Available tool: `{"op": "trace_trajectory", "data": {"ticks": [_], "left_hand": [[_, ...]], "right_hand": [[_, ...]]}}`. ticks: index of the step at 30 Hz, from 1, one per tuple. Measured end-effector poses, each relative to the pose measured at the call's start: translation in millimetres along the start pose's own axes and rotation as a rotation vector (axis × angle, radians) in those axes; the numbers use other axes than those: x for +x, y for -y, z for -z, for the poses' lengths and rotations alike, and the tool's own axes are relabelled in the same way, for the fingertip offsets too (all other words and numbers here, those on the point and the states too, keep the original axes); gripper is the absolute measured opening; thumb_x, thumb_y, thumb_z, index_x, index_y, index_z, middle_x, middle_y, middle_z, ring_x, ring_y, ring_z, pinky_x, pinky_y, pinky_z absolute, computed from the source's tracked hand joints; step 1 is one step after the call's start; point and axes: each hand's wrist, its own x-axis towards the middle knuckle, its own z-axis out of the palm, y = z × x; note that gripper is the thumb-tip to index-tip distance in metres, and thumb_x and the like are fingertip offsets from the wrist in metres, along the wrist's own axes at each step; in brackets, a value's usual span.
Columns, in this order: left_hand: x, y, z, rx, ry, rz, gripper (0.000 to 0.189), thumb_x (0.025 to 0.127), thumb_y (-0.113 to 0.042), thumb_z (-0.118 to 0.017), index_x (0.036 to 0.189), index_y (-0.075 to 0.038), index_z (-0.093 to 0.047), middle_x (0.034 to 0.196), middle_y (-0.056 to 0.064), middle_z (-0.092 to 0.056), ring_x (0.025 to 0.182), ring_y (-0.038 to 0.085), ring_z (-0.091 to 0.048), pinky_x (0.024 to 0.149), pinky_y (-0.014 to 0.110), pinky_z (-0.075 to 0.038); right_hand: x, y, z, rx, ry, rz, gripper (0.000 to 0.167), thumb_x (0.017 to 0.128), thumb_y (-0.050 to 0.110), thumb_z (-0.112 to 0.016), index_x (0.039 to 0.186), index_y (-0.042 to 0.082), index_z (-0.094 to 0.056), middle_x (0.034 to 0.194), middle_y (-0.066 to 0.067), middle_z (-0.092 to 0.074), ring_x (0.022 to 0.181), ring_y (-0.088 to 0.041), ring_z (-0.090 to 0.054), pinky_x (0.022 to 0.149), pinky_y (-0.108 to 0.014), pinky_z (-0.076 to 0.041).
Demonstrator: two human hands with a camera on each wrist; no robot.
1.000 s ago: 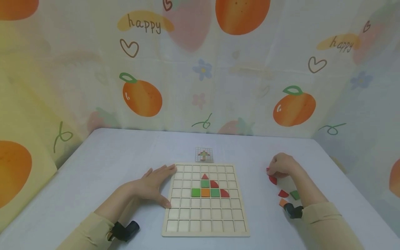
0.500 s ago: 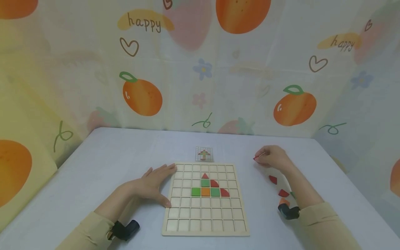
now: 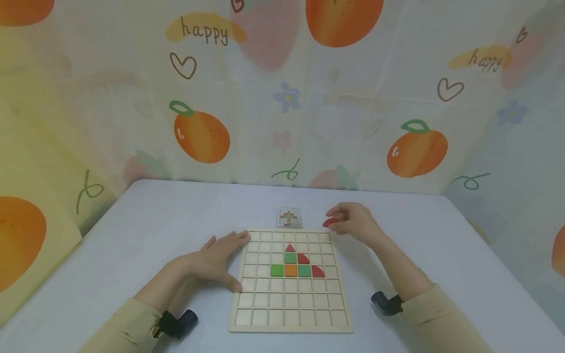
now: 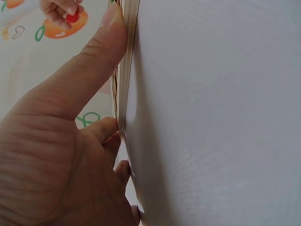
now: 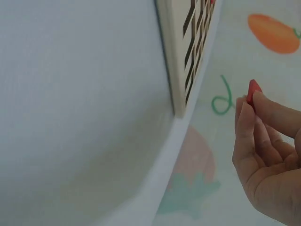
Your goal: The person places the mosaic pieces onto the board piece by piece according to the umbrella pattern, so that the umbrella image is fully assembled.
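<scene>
My right hand (image 3: 354,223) pinches a small red piece (image 5: 253,90) with a pointed corner between thumb and fingers, above the board's back right corner. Spread along the left edge of a wooden grid board (image 3: 291,329) is my left hand (image 3: 215,261), its thumb and fingertips touching the rim. Set in the grid are a red triangle (image 3: 289,248), a green square (image 3: 290,258) beneath it, and red quarter-circles (image 3: 302,258) to the right. A lower row holds a light green square (image 3: 277,270), an orange square (image 3: 290,270) and another green square (image 3: 304,270).
Behind the board lies a small pattern card (image 3: 289,217) showing a coloured figure on a grid. My right forearm (image 3: 393,264) crosses the table's right side and hides the loose pieces there. A printed cloth (image 3: 247,98) hangs behind the white table (image 3: 176,206).
My right hand has picked up the red piece from the right and carried it left toward the board's back right corner. The left hand and the board have stayed in place.
</scene>
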Motion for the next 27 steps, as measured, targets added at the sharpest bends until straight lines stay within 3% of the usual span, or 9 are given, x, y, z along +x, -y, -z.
{"op": "trace_trajectory", "data": {"ticks": [13,21,27], "left_hand": [[-2.9,-2.5,2.0,-0.002,0.007,-0.021,0.121,0.065,-0.056,-0.084,0.157,-0.009,-0.023,0.168,0.010,-0.017,0.155,0.042,-0.012,0.118,0.073,-0.002],[-0.9,-0.2,0.6,0.003,0.012,-0.019,0.120,0.065,-0.057,-0.084,0.157,-0.010,-0.023,0.168,0.009,-0.017,0.154,0.042,-0.012,0.118,0.073,-0.003],[-1.1,0.4,0.4,0.001,0.012,-0.016,0.121,0.064,-0.057,-0.084,0.157,-0.010,-0.024,0.168,0.009,-0.018,0.155,0.042,-0.012,0.118,0.073,-0.002]], "right_hand": [[-1.5,36,-38,0.087,0.104,0.092,0.013,0.088,0.013,-0.072,0.101,0.013,-0.075,0.097,-0.005,-0.074,0.081,-0.018,-0.069,0.076,-0.033,-0.062],[1.4,48,-58,0.125,0.201,0.144,0.012,0.088,0.010,-0.072,0.099,0.008,-0.077,0.096,-0.007,-0.076,0.077,-0.012,-0.069,0.072,-0.026,-0.060],[3.3,55,-71,0.052,0.258,0.152,0.011,0.089,0.014,-0.071,0.099,0.011,-0.077,0.092,-0.003,-0.076,0.076,-0.014,-0.070,0.072,-0.027,-0.060]]}}
